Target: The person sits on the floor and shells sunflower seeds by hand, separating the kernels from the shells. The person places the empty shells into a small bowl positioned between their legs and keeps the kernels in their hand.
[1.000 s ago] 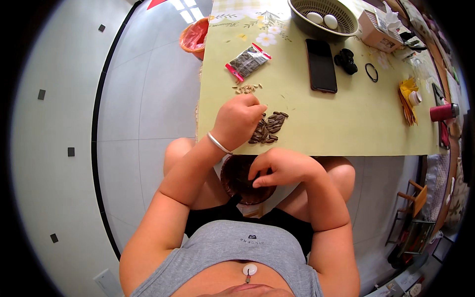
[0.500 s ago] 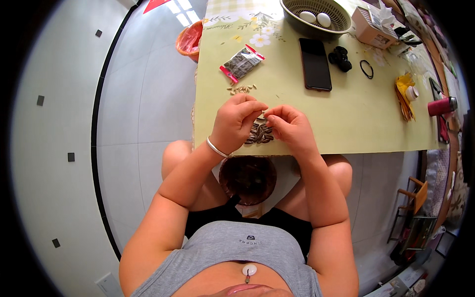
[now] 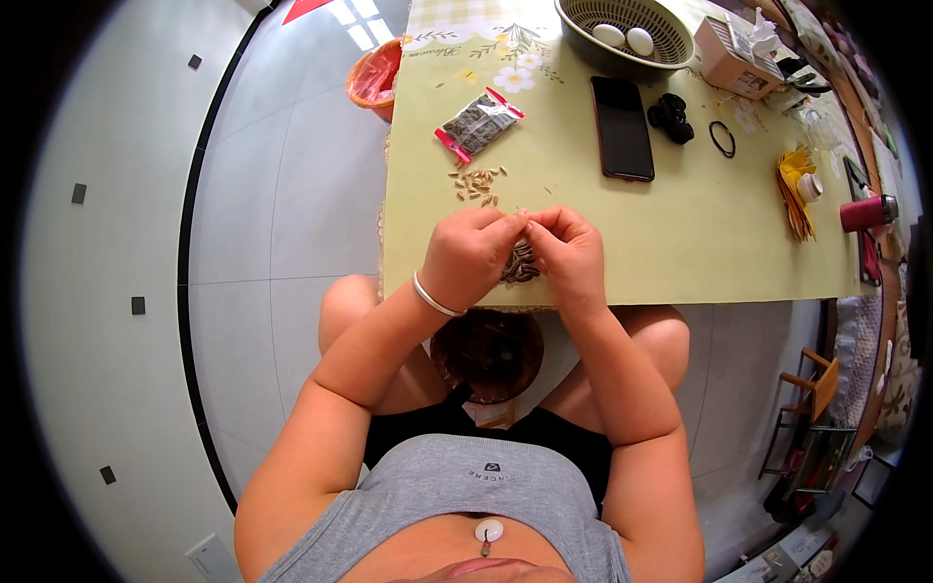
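Above the near edge of the table, my left hand and my right hand meet with thumbs and fingertips pinched together. Between the fingertips is a sunflower seed, almost wholly covered by them. Dark striped sunflower seeds lie in a pile beneath my hands, partly hidden by the left one. Just beyond my left hand are several pale shelled kernels, loosely scattered. A clear packet with pink ends, full of dark seeds, lies past the kernels.
Farther right on the table are a black phone, a small black object, a black hair tie and a basket holding two eggs. A brown bin stands between my knees; an orange bin is left of the table.
My fingertips have come closer together, and my left hand has turned and shifted slightly nearer me. More of the pale kernels now shows, less of the dark pile.
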A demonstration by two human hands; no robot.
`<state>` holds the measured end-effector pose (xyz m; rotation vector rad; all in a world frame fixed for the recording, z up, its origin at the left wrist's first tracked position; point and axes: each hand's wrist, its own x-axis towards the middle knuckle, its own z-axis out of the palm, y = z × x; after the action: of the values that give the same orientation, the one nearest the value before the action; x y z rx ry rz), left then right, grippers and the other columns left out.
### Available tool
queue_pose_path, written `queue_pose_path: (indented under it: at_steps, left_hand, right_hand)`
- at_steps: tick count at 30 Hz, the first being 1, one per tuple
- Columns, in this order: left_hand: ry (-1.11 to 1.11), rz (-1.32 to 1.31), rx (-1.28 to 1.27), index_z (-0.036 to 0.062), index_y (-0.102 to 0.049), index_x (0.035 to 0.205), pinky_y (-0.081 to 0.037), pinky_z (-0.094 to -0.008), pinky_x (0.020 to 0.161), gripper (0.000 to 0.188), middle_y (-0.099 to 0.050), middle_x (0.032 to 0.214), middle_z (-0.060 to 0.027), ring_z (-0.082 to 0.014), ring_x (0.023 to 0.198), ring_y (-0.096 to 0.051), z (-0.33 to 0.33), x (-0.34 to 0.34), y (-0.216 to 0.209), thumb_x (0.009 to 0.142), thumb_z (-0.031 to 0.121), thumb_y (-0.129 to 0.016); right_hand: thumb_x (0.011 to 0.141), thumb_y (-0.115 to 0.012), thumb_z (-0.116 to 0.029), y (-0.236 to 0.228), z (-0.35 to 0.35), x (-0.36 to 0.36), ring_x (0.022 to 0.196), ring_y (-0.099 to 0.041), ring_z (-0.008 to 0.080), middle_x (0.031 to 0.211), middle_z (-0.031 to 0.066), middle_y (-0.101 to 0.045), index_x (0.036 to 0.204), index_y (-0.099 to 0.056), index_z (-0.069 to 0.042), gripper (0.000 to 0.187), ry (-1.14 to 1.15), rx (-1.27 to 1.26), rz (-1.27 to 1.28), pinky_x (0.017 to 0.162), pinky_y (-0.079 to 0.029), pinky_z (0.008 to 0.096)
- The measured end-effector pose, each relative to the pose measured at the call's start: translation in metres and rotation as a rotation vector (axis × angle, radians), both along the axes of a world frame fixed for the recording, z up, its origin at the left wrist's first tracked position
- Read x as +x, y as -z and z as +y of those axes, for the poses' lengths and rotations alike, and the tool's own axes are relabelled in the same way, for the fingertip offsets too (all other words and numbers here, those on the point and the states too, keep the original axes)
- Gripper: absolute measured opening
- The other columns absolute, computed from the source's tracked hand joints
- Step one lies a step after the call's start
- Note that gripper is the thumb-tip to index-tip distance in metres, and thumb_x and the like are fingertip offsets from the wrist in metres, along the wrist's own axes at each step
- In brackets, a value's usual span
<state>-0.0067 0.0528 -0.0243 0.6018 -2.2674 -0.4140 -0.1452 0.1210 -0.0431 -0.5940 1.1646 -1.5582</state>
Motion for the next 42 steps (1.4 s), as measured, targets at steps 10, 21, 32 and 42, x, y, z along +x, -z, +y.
queue_pose_path:
  at_steps: [10,21,32,42]
  left_hand:
    - [-0.029,0.069,0.084,0.0016,-0.071,0.097,-0.050,-0.0295,0.053,0.020,-0.066,0.072,-0.0092,-0.0203,0.059,-0.063,0.008,-0.002,-0.002,0.078,-0.005,-0.070]
    - [0.063,0.423,1.365,-0.0020,-0.071,0.097,-0.056,-0.0217,0.061,0.013,-0.071,0.084,-0.0085,-0.0118,0.067,-0.067,-0.008,0.008,-0.008,0.084,-0.004,-0.068]
    - [0.042,0.233,0.811,-0.0024,-0.056,0.095,-0.056,-0.0220,0.063,0.007,-0.065,0.081,-0.0051,-0.0092,0.073,-0.065,0.001,0.002,-0.001,0.089,-0.004,-0.060]
    - [-0.183,0.154,0.739,-0.0006,-0.062,0.090,-0.052,-0.0292,0.059,0.004,-0.069,0.077,-0.0107,-0.0182,0.067,-0.069,-0.026,0.021,-0.018,0.086,0.000,-0.063]
  right_hand:
    - [0.087,-0.064,-0.004,0.004,-0.004,-0.007,0.060,-0.047,0.0007,0.070,-0.0044,-0.058,0.079,-0.061,-0.002,0.009,-0.063,-0.019,0.118,0.053,-0.037,0.0180]
    - [0.089,-0.063,-0.006,-0.004,-0.003,-0.013,0.060,-0.047,-0.0002,0.073,-0.0036,-0.060,0.086,-0.063,-0.002,0.005,-0.166,-0.033,-0.073,0.052,-0.034,0.0173]
    - [0.086,-0.062,-0.003,-0.006,-0.003,0.001,0.064,-0.055,0.0045,0.074,-0.0002,-0.063,0.087,-0.061,0.001,0.004,-0.074,-0.006,0.236,0.059,-0.046,0.0203]
    - [0.081,-0.062,-0.003,-0.015,0.006,-0.009,0.067,-0.057,0.0068,0.073,0.0019,-0.063,0.083,-0.062,0.000,0.004,-0.374,0.025,0.372,0.061,-0.047,0.0238]
